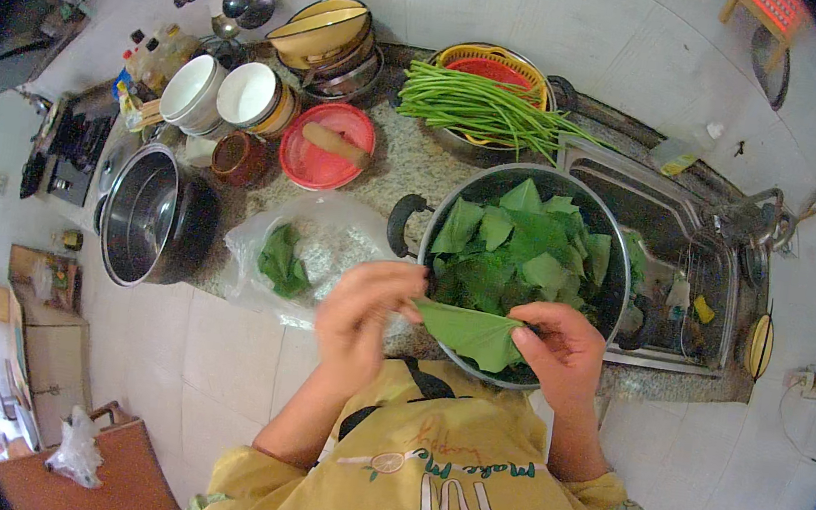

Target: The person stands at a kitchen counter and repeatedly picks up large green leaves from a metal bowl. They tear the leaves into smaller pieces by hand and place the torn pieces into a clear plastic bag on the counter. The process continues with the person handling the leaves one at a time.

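A broad green leaf [469, 335] is stretched between my two hands over the near rim of a large dark pot [624, 280]. My left hand [366, 311], slightly blurred, pinches the leaf's left end. At the other end, my right hand [558, 351] grips it between thumb and fingers. Many loose green leaves [531, 239] fill the pot behind my hands. To the left of the pot, a clear plastic bag [330, 236] lies spread on the counter, with a small bunch of leaves [283, 261] on it.
Long green stalks [485, 108] lie across a yellow basket [525, 64] at the back. A metal sink [674, 220] is at the right. An empty black pot [153, 216], a red plate [325, 173] and stacked bowls [247, 96] stand at the left.
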A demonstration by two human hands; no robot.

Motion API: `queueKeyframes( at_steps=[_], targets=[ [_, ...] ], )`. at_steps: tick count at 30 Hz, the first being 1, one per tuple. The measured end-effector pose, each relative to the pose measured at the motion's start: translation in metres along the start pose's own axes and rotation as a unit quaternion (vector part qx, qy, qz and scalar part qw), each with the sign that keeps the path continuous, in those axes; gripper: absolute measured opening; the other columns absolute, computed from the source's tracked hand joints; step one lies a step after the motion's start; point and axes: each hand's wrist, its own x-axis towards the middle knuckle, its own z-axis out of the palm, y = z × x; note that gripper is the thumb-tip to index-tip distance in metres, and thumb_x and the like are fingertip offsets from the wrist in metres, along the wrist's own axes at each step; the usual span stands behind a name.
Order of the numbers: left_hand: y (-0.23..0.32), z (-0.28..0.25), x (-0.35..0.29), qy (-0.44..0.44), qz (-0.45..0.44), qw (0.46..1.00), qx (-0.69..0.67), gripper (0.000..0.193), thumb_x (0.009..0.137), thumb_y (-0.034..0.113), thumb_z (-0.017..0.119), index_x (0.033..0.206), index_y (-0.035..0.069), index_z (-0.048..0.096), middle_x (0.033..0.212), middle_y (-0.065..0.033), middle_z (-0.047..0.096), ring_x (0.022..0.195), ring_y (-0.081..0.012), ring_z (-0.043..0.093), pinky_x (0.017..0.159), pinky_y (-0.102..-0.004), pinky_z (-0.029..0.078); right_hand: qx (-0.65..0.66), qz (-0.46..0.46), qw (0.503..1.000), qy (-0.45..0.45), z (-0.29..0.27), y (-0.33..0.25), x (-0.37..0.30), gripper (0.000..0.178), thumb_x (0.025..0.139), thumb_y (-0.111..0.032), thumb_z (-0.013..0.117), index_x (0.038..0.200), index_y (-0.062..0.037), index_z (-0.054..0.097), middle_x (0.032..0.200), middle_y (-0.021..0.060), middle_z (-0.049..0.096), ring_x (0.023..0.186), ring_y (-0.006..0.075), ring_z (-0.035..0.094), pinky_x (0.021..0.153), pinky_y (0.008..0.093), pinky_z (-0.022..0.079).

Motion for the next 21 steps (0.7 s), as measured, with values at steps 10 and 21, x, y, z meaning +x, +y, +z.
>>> queueKeyframes(
  at_steps=[10,21],
  targets=[
    [0.027,0.038,0.022,-0.197,0.095,0.974,0.066,0.039,0.066,0.015,0.067,0.102,0.003,0.056,0.1,-0.0126,0.056,0.09,-0.0256,0.053,0.079,-0.0336,0.041,0.02,-0.081,0.994,0.075,-0.011,0.002,-0.02,0.013,0.072,0.005,0.06,0.084,0.0012,0.059,0.085,0.0089,0.062,0.074,0.016,0.06,0.065,0.0255,0.048],
    [0.035,0.112,0.017,-0.264,0.064,0.961,0.053,0.009,0.065,0.004,0.066,0.074,0.003,0.063,0.066,-0.0083,0.057,0.059,-0.0218,0.054,0.054,-0.0295,0.042,-0.161,-0.099,0.977,0.097,-0.068,-0.003,-0.042,0.011,0.073,-0.008,0.062,0.084,-0.0067,0.061,0.079,0.0095,0.062,0.07,0.0217,0.06,0.061,0.0288,0.047]
  ],
)
